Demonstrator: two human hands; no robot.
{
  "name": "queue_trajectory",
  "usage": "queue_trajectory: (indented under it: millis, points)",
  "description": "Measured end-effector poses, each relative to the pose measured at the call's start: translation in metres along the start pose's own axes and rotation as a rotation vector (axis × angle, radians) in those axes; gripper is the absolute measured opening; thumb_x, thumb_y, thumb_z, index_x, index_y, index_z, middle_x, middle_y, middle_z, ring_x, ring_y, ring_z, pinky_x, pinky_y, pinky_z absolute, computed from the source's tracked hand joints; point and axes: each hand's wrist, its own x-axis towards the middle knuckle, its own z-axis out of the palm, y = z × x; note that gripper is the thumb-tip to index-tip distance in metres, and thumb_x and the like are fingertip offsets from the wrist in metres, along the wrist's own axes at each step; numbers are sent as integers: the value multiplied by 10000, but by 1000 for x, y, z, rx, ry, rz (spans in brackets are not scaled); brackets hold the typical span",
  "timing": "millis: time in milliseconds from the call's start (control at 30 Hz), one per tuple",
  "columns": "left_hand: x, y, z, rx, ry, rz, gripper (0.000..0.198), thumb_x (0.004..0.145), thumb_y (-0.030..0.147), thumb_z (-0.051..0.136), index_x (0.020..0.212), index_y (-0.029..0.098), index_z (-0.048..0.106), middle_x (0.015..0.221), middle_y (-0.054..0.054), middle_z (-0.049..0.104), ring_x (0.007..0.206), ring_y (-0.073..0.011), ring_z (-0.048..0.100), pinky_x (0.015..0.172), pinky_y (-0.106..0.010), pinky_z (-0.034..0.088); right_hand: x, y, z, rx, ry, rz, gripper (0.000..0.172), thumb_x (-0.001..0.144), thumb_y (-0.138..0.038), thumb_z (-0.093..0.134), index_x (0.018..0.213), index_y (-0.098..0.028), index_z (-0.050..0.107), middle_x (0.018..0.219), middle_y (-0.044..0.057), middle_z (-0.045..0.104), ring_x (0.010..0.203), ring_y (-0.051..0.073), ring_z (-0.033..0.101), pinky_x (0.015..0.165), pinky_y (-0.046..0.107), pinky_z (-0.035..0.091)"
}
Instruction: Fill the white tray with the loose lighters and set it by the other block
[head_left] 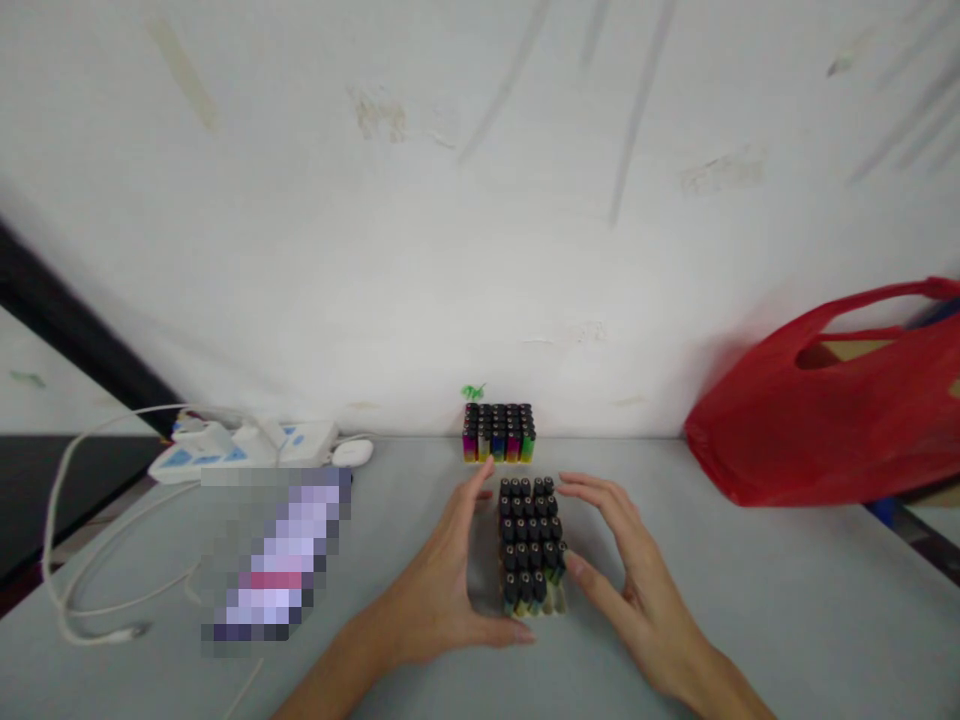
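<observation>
Between my hands stands a tray (556,606) of upright lighters (533,530) with black tops, each with a small round metal spot. Several slots at its near right corner hold no lighter, and a few lighters lean. My left hand (442,580) curves along the left side, thumb at the near edge and fingers toward the far end. On the right, my right hand (637,580) has its fingers spread, with the thumb tip close to or touching a lighter at the edge. Neither hand is closed on anything.
A second block of lighters (499,433) with colourful bodies stands against the wall. At left are a power strip (247,450), a white cable (64,560), a small white case (352,454) and a pixelated phone-like object (281,555). A red bag (817,420) sits at right.
</observation>
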Motion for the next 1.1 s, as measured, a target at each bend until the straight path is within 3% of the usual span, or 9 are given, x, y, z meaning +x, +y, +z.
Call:
queue_trajectory:
  millis: [100, 200, 367, 467, 567, 700, 833, 1100]
  points:
    - [-1, 5, 0, 0, 17, 38, 1539, 708, 469, 1056, 1748, 468, -78, 1868, -116, 50, 1690, -489, 188, 1361, -751, 183, -5, 6, 3, 71, -74, 113, 665, 1114, -454, 590, 1724, -390, 333, 1815, 72, 312, 1661, 331, 286, 1366, 619, 199]
    - [-4, 5, 2, -25, -2, 8, 1520, 752, 497, 1027, 1755, 448, -114, 1880, -110, 28, 1700, -486, 170, 1367, -739, 173, -9, 7, 9, 184, -151, 239, 755, 1133, -509, 539, 1788, -377, 187, 1876, 57, 172, 1708, 310, 201, 1388, 621, 123]
    - [-9, 9, 10, -107, -39, -57, 1123, 1033, 683, 655, 1772, 380, -135, 1893, -24, -79, 1738, -402, -57, 1400, -673, 0, -13, -1, 25, 394, -172, 335, 823, 1120, -552, 555, 1796, -404, 109, 1891, -22, 79, 1739, 275, 66, 1397, 551, 64]
    - [-7, 16, 17, -250, 49, -195, 975, 1103, 732, 420, 1792, 260, -84, 1884, -23, -117, 1740, -336, -111, 1410, -590, -40, -15, -7, 36, 453, -122, 389, 846, 1105, -580, 572, 1791, -416, 104, 1888, -47, 95, 1739, 266, 61, 1398, 517, 66]
    - [-5, 23, 27, -425, 136, -224, 954, 1100, 771, 327, 1797, 230, -38, 1884, -6, -80, 1744, -298, -97, 1412, -537, -62, -17, -7, 49, 496, -39, 440, 857, 1089, -615, 578, 1792, -403, 135, 1881, -32, 159, 1733, 277, 118, 1397, 516, 92]
    - [-3, 27, 48, -683, 203, -253, 933, 1090, 800, 302, 1801, 260, 33, 1889, 28, -13, 1749, -271, -64, 1420, -494, -50, -17, 2, 67, 508, 59, 359, 913, 1063, -662, 575, 1803, -351, 139, 1870, 22, 215, 1723, 300, 174, 1392, 509, 160]
    - [-4, 26, 64, -807, 245, -274, 909, 1084, 812, 329, 1799, 295, 112, 1883, 12, 121, 1751, -294, 23, 1427, -508, -9, -17, 15, 78, 461, 107, 339, 939, 1041, -696, 567, 1805, -333, 156, 1852, 59, 264, 1706, 334, 230, 1384, 531, 198]
    - [-3, 32, 68, -861, 332, -276, 890, 1070, 800, 438, 1781, 325, 193, 1864, 49, 177, 1746, -295, 54, 1429, -473, 9, -25, 27, 88, 375, 119, 331, 957, 1049, -668, 564, 1809, -306, 109, 1830, 87, 297, 1682, 343, 271, 1375, 523, 221]
